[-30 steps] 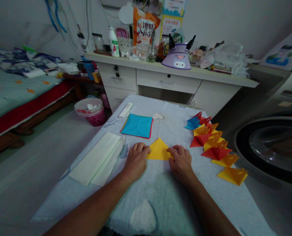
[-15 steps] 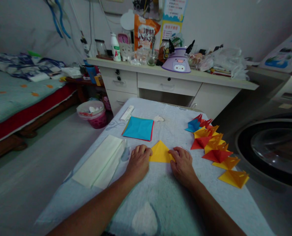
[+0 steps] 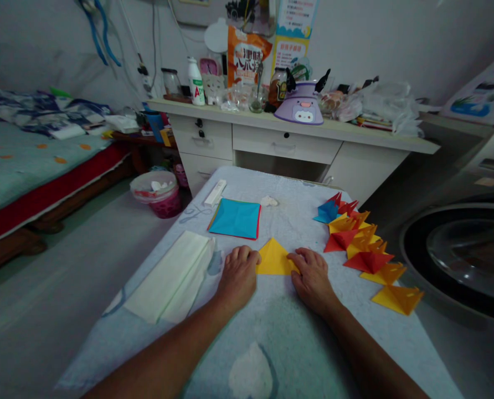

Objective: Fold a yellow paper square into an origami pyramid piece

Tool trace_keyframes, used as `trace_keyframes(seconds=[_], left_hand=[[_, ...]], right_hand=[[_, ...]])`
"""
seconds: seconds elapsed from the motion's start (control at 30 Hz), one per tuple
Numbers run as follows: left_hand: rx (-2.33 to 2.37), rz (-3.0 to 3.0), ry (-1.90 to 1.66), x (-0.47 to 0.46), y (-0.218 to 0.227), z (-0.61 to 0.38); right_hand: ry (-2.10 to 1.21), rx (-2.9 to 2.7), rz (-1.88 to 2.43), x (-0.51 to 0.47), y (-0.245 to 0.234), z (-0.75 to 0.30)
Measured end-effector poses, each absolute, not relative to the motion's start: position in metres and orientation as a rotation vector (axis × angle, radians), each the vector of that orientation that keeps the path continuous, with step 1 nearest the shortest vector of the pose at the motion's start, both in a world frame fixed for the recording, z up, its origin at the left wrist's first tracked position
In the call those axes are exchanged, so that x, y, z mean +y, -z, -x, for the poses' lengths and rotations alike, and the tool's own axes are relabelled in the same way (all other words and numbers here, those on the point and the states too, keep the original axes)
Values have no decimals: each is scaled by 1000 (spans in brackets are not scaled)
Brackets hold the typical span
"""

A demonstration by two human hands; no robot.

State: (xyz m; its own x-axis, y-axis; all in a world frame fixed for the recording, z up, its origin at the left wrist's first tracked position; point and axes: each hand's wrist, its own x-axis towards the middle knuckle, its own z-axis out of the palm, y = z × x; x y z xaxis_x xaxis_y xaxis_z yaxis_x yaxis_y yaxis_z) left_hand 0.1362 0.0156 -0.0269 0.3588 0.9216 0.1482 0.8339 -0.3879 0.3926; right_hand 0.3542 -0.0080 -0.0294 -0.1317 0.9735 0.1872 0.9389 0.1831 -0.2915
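A yellow sheet of origami paper [image 3: 274, 260], folded into a triangle, lies flat on the cloth-covered table with its point facing away from me. My left hand [image 3: 239, 270] grips its left corner, fingers curled and thumb against the edge. At the right corner, my right hand [image 3: 311, 275] pinches the paper between thumb and fingers. Both covered corners are partly hidden. Beyond my left hand rests a stack of square papers [image 3: 235, 218], blue on top with red and yellow edges showing. Folded paper figures [image 3: 367, 260] in yellow, red and blue form a row on the right.
A folded pale cloth or paper [image 3: 172, 277] lies left of my left hand. A small white box [image 3: 215, 192] sits by the paper stack. Behind the table stands a white desk [image 3: 259, 130] with bottles, jars and bags. A washing machine [image 3: 475, 221] is at the right.
Both hands keep their hold on the yellow paper's corners, almost unmoved. The whole view has shifted very slightly.
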Motion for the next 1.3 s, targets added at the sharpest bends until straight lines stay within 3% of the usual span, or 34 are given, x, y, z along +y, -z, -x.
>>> trace_keyframes(seconds=[1.3], left_hand=[[1481,-2375,-507,28,27,-141]], right_hand=[[-173,-2251,1758,9,36,-388]])
